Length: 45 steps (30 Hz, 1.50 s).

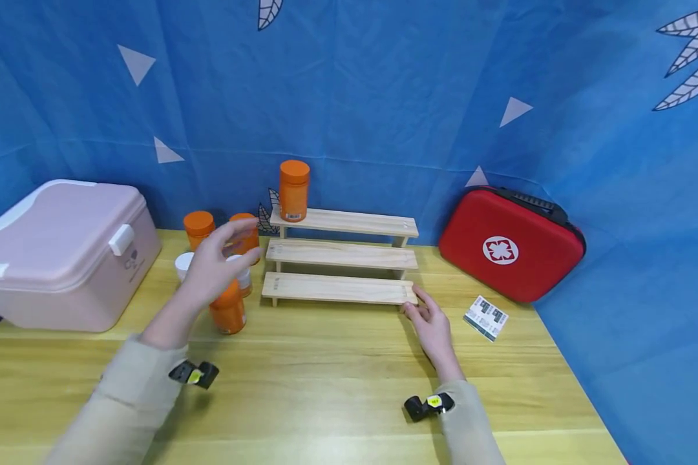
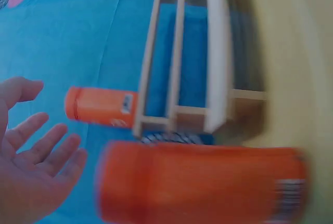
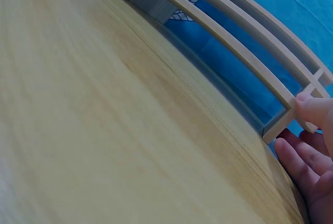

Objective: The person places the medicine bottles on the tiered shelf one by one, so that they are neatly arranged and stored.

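A three-tier wooden display rack [image 1: 337, 289] stands on the table before the blue cloth. At the right end of its lowest step, my right hand [image 1: 430, 326] pinches the corner, the thumb on the board's front edge [image 3: 312, 110]. An orange bottle [image 1: 294, 194] stands upright on the left end of the top step. My left hand [image 1: 215, 268] holds nothing; its fingers and thumb are spread over a group of bottles left of the rack. Among these are an orange-capped bottle [image 1: 199, 226], a white-capped one [image 1: 243, 278] and a front orange bottle [image 1: 228, 311], all partly hidden by the hand.
A pink lidded box [image 1: 64, 252] stands at the left. A red first-aid case [image 1: 508, 245] leans against the cloth at the right, with a white printed packet [image 1: 486, 318] lying in front of it. The blue cloth [image 1: 372, 97] hangs behind the wooden table [image 1: 326, 381].
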{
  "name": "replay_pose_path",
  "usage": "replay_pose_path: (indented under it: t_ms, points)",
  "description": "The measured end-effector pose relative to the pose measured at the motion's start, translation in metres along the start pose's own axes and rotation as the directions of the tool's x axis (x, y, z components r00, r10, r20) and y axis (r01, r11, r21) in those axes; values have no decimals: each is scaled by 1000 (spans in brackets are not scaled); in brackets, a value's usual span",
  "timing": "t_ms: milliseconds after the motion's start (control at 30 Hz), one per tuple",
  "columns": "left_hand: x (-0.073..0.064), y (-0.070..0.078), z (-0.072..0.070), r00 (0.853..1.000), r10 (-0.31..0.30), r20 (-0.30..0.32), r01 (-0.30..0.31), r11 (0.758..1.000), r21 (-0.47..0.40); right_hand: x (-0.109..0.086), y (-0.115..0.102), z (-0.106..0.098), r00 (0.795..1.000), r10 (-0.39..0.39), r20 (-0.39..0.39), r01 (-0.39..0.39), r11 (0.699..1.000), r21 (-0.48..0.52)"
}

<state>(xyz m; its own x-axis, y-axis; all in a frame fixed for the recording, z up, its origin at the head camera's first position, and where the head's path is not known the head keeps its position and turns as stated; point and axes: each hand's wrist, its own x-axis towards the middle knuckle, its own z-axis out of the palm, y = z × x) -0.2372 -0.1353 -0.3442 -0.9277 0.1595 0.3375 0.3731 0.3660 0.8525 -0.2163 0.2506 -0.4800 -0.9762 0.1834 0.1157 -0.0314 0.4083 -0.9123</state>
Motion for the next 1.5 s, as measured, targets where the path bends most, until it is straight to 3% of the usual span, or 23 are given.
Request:
replay_pose_path:
  t_ms: [133, 367, 467, 567, 733, 1133, 1500]
  points:
    - [-37, -19, -3, 996, 17, -88, -14, 999, 29, -1, -1, 1, 1000, 6, 8, -6, 1000, -1]
    - [-64, -34, -9, 977, -127, -173, 137, 989, 52, 1, -3, 0, 1000, 0, 5, 0, 1000, 1]
    - [-68, -40, -11, 978, -135, -157, 143, 989, 40, 2, -3, -1, 1000, 3, 10, -3, 1000, -6]
    - [-71, -47, -11, 984, -153, -91, 152, 988, -16, 2, -2, -2, 1000, 10, 13, -10, 1000, -3]
    - [-73, -57, -9, 976, -219, -7, 218, 972, -86, 2, -1, -2, 1000, 11, 15, -11, 1000, -1]
    - [-76, -71, -2, 984, -176, -22, 173, 980, -97, 2, -1, -2, 999, 23, 35, -22, 1000, -6]
    - [-75, -70, -1, 972, -227, -68, 220, 971, -90, 2, 0, -1, 999, 38, 36, -38, 999, -8]
